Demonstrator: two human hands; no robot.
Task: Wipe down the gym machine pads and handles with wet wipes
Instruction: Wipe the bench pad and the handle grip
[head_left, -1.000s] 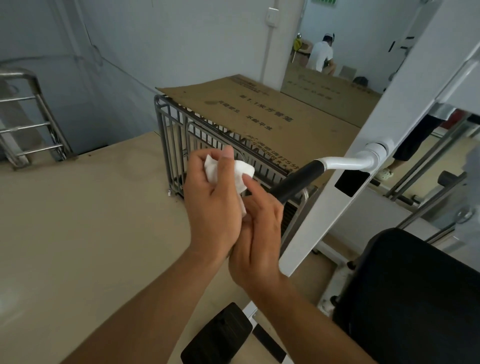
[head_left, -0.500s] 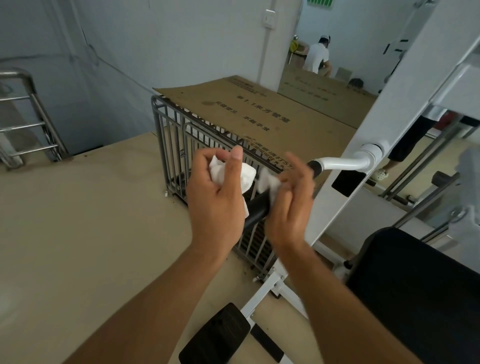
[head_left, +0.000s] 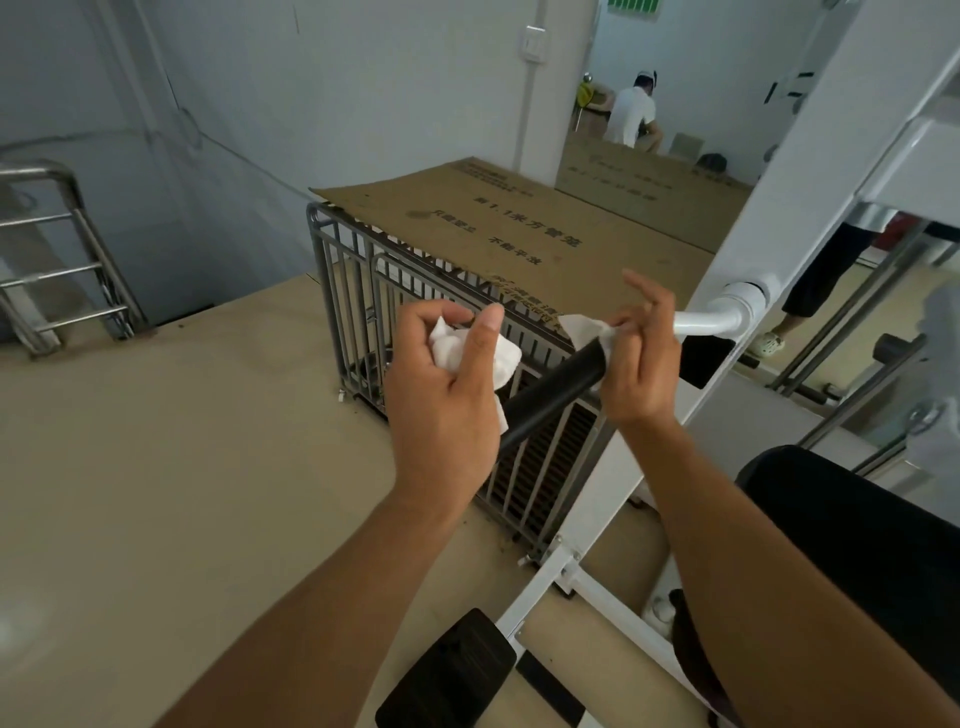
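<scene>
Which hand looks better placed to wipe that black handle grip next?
The right hand: it pinches a wipe right on the black grip's upper end. The left hand holds its crumpled wipe just off the grip.

Left hand (head_left: 447, 395) grips a bunched wipe (head_left: 470, 353) beside the handle (head_left: 550, 395); right hand (head_left: 639, 364) pinches another wipe (head_left: 584, 327) against it, fingers splayed.

A metal cage (head_left: 426, 332) stands just beyond the hands, cardboard (head_left: 519, 228) lying on top. A steel rail (head_left: 62, 260) stands far to their left.
</scene>
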